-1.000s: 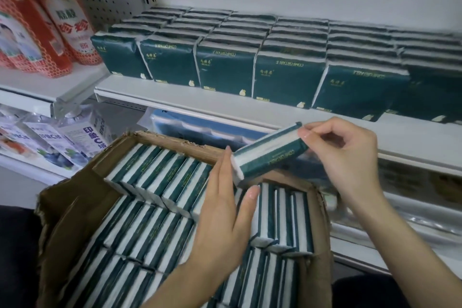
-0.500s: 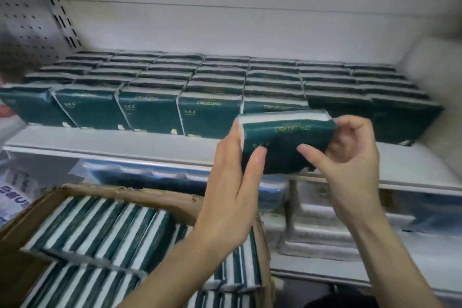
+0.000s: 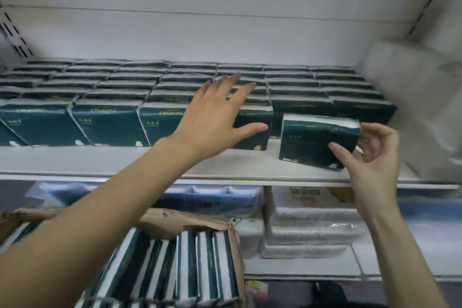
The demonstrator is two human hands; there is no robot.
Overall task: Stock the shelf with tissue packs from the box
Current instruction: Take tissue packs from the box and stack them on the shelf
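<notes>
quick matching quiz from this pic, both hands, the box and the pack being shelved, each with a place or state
1 left hand
2 right hand
3 cardboard box
4 loose pack

a below the shelf, packs on edge inside
b fingers spread over the shelved rows
c at the shelf front, right side
d gripping the pack's right end

Pairs: 1-b, 2-d, 3-a, 4-c

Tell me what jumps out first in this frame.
The right hand pinches one green pack by its right end, at the front right of the shelf, ahead of the stocked rows. Next comes the left hand, open and spread over the front row at centre. At the bottom, the torn cardboard box holds more packs standing on edge.
</notes>
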